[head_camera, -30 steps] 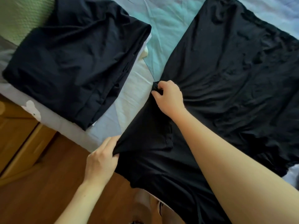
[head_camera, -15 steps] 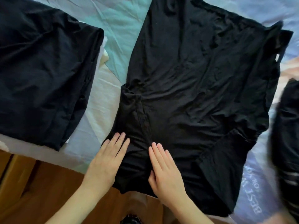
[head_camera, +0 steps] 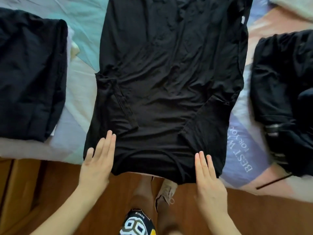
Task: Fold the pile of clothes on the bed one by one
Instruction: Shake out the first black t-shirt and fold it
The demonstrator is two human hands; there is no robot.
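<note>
My left hand (head_camera: 95, 164) lies flat on the near left corner of the black shirt (head_camera: 169, 78), fingers straight and together, holding nothing. My right hand (head_camera: 209, 182) lies flat on the near right part of the same shirt, also with straight fingers, only pressing the cloth. The shirt is spread on the bed (head_camera: 81, 92), reaching from my 2 hands away to the far side, and its near edge hangs a little over the bed edge between my hands. Both sleeves are turned in on top of the body of the shirt. To the left of my left hand, apart from it, is a folded black garment (head_camera: 30, 70). To the right of my right hand is a dark pile of clothes (head_camera: 284, 92), blurred. Below my hands I see the wooden floor (head_camera: 50, 192).
</note>
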